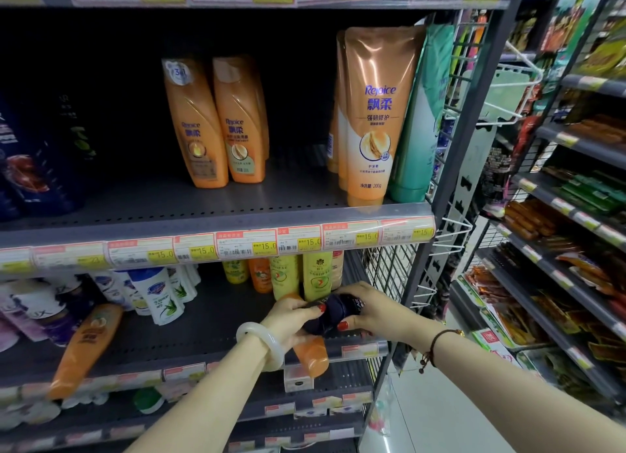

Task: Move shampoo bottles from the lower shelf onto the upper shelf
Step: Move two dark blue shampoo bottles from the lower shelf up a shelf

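Observation:
Both hands are at the front right of the lower shelf (pixel 210 320). My left hand (pixel 288 320) grips an orange shampoo bottle (pixel 313 356) lying on its side, and its thumb presses a dark navy bottle (pixel 333 313). My right hand (pixel 369 312) curls round that navy bottle from the right. On the upper shelf (pixel 169 208) stand two orange Rejoice bottles (pixel 216 124), tall orange Rejoice tubes (pixel 376 114) and a green tube (pixel 420 124). Another orange bottle (pixel 84 347) lies tilted at the lower shelf's left front.
Yellow bottles (pixel 316 276) stand right behind my hands. White bottles (pixel 159 293) and purple ones (pixel 40 313) fill the lower shelf's left. Dark bottles (pixel 30 161) stand at the upper shelf's left. A wire rack (pixel 450 120) bounds the right side; snack shelves (pixel 559 215) lie beyond.

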`<state>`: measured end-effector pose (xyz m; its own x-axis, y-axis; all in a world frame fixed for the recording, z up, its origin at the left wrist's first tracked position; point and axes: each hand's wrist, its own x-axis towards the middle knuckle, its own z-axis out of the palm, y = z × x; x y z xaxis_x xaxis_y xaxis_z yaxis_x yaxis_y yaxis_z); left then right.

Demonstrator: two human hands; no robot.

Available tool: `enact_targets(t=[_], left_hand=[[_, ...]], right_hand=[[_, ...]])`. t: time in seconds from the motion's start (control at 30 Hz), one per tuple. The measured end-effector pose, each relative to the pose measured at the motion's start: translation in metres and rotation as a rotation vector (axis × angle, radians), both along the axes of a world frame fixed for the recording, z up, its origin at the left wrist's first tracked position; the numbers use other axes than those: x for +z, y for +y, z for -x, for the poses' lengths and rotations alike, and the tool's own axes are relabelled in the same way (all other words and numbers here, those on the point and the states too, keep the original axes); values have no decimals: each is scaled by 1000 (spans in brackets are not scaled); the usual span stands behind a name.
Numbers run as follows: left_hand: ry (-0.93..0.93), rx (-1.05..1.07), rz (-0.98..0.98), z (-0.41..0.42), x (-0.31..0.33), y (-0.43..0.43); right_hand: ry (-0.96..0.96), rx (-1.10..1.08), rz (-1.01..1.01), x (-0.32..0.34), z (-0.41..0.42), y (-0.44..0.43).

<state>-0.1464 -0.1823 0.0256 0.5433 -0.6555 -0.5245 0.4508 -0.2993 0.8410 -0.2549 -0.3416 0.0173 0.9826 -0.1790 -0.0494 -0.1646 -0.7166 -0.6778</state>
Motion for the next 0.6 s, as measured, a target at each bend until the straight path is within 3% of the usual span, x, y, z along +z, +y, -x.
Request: enact_targets(t=[0.2,0.37,0.6], left_hand=[[53,56,60,5,-1,0],[110,95,138,5,2,3],[-111,-49,87,8,13,9]], right_hand=[[-21,-44,-104,3,3,3],[-43,-40,-53,2,3,3],[-111,-128,-75,8,17,3]])
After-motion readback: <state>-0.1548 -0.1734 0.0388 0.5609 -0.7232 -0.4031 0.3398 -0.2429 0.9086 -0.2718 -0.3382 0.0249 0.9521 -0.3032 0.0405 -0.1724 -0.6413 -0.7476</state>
